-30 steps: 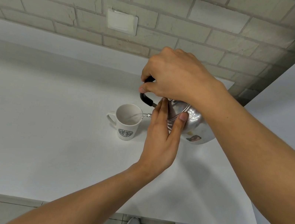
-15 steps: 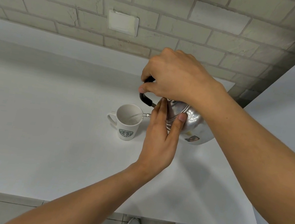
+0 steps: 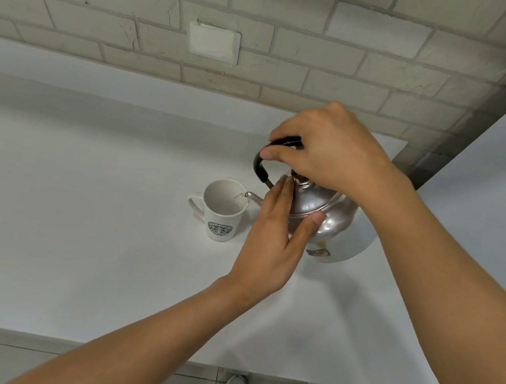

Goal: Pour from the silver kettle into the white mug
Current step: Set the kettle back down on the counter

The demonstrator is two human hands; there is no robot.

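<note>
The silver kettle (image 3: 330, 225) is held above the white counter (image 3: 77, 196), tilted toward 9 o'clock, with its thin spout (image 3: 254, 197) placed just over the rim of the white mug (image 3: 223, 210). A fine stream of water (image 3: 237, 196) is seen going from the spout tip into the mug. The mug stands upright on the counter, just beside the kettle at its 9 o'clock side; its handle is turned to 9 o'clock and a round dark logo (image 3: 219, 230) is printed on the near side. The right hand (image 3: 328, 151) is closed around the black handle (image 3: 260, 168) on top of the kettle, so the kettle is carried by this hand. The left hand (image 3: 270, 238) is laid flat on the kettle, the fingers stretched over the lid and the thumb pressed against the body; it is not clenched, only resting on the metal. A small sticker (image 3: 318, 253) is seen low on the kettle body. At 12 o'clock, a white wall plate (image 3: 213, 41) is fixed on the grey brick wall (image 3: 305, 33).
</note>
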